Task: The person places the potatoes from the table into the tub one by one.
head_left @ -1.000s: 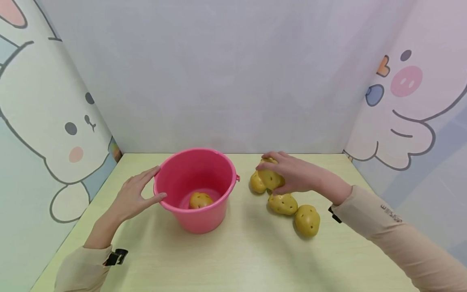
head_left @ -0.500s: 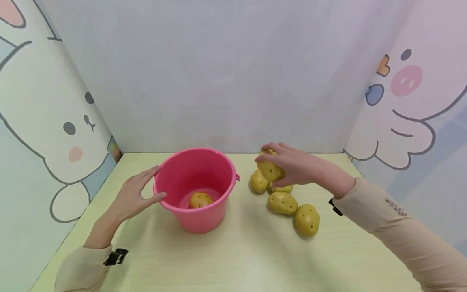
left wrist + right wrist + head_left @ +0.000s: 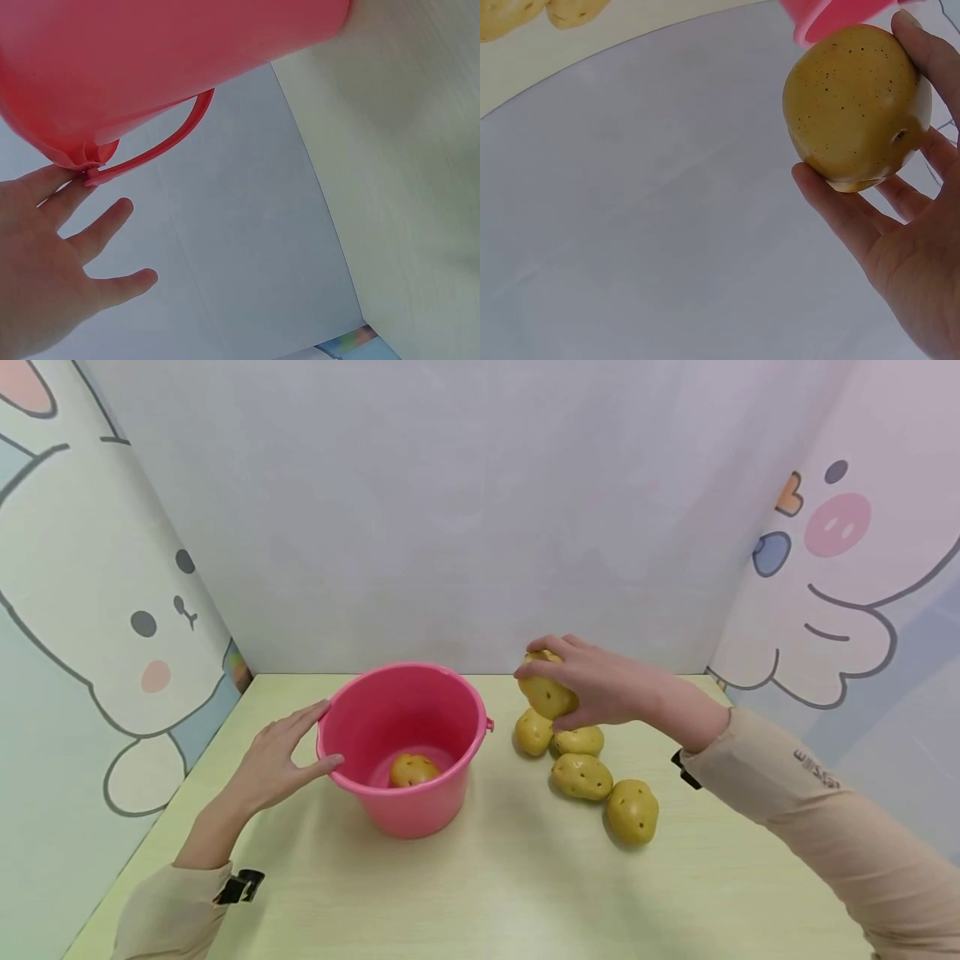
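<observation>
My right hand grips a yellow potato between thumb and fingers, raised over the other potatoes. The right wrist view shows the held potato close up, speckled and with a small pit. At the left, my left hand rests at the rim of a pink bucket, fingers mostly straight and the thumb tip on the rim. From the left wrist, two fingers touch the bucket by the joint of its handle, while others spread free. One potato lies inside the bucket.
Right of the bucket, several potatoes lie on the pale table: a left one, a back one, a middle one and a front one. A white wall stands behind, with cartoon-printed side walls.
The right hand has lifted its potato up off the group and slightly left, exposing the back potato beneath. Left hand and bucket have stayed put.
</observation>
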`<state>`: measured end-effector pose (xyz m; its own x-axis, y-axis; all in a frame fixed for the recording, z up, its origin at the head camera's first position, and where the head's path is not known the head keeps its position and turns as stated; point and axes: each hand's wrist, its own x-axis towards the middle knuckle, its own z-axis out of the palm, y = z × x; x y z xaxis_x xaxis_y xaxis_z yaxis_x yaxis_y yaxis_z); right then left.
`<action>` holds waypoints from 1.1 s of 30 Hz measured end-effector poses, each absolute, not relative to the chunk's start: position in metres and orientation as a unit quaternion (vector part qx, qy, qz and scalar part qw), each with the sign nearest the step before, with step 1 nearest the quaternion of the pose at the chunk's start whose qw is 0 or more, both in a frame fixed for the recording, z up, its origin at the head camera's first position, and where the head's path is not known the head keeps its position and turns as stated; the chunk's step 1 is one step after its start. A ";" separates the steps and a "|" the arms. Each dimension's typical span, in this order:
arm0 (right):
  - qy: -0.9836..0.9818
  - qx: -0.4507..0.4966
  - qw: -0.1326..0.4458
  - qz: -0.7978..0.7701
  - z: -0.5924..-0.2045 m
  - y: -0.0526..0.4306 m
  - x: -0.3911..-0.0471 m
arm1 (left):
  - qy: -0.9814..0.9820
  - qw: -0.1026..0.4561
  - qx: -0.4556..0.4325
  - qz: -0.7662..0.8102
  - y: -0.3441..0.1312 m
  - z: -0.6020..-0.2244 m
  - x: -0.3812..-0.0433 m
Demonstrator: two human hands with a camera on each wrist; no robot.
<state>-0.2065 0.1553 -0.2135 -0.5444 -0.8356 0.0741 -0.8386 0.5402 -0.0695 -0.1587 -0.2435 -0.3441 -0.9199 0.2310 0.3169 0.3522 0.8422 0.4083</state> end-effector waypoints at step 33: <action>-0.879 0.464 -0.012 0.111 -0.185 0.120 -0.230 | -0.951 0.125 -0.148 -0.241 -0.244 -0.347 -0.158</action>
